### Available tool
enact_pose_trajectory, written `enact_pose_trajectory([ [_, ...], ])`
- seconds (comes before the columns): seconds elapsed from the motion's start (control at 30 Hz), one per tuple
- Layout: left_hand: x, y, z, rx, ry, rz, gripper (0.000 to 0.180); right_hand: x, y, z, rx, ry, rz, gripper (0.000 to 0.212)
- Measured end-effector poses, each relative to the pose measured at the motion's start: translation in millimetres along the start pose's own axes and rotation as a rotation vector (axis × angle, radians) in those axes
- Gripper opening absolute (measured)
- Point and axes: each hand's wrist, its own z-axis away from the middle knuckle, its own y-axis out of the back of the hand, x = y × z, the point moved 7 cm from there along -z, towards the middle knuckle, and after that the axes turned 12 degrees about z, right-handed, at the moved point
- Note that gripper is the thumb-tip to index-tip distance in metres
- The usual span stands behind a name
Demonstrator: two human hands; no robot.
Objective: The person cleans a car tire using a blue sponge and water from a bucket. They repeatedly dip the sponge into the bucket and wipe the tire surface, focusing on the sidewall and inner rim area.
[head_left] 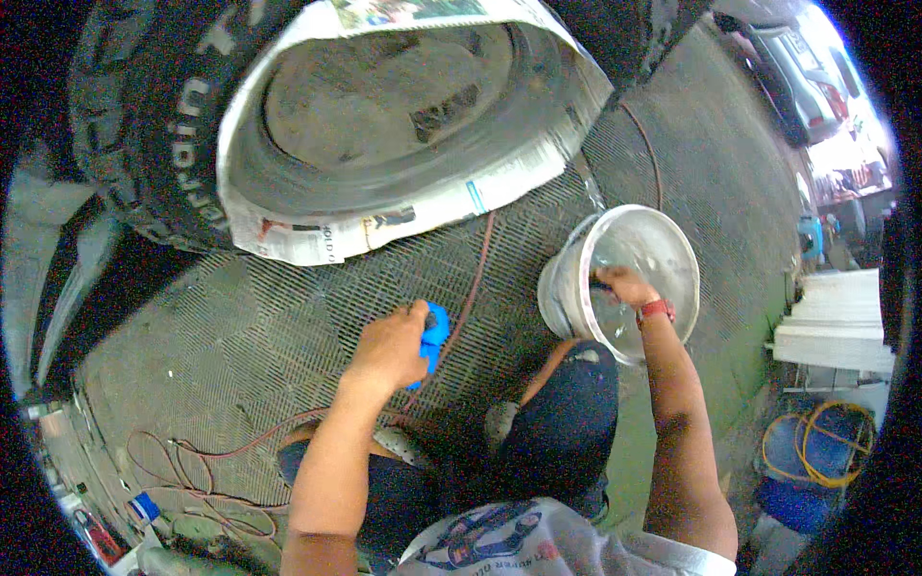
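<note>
Blue between the fingers of the left hand: a small object, gripped from above near the middle of the view, close to a red hose on the ribbed floor. Partly covered by the hand, so hard to name; cannot tell whether touching the floor. To the right, a white bucket, mouth up, with the right hand reached inside, fingers curled by a dark patch; cannot tell whether closed on anything. On the right wrist, a red band. Ahead, a dusty wheel ringed by newspaper, with a black tyre to the left. Between the forearms, dark trousers, bent at the knees, and a pale shirt. Toward the right edge, white slats, a blue drum and, farther off, a silver car.
</note>
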Motion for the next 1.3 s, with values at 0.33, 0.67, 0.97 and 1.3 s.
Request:
enact_pose_trajectory([
  [0.33, -5, -4, 1, -0.022, 0.038, -0.031, 0.065, -104, 25, 99, 0.075, 0.155, -1.079, 0.064],
  [0.67, -10, -5, 2, 0.028, -0.014, -0.007, 0.06, -111, 30, 102, 0.355, 0.148, -0.428, 0.052],
  [0.97, -7, -1, 3, 0.016, -0.001, 0.01, 0.053, -115, 100, 212, 1.05, 0.347, -0.1, 0.053],
  [1.3, -2, 4, -9, 0.062, -0.073, 0.03, 0.054, -17, 24, 160, 0.54, 0.107, 0.386, 0.029],
])
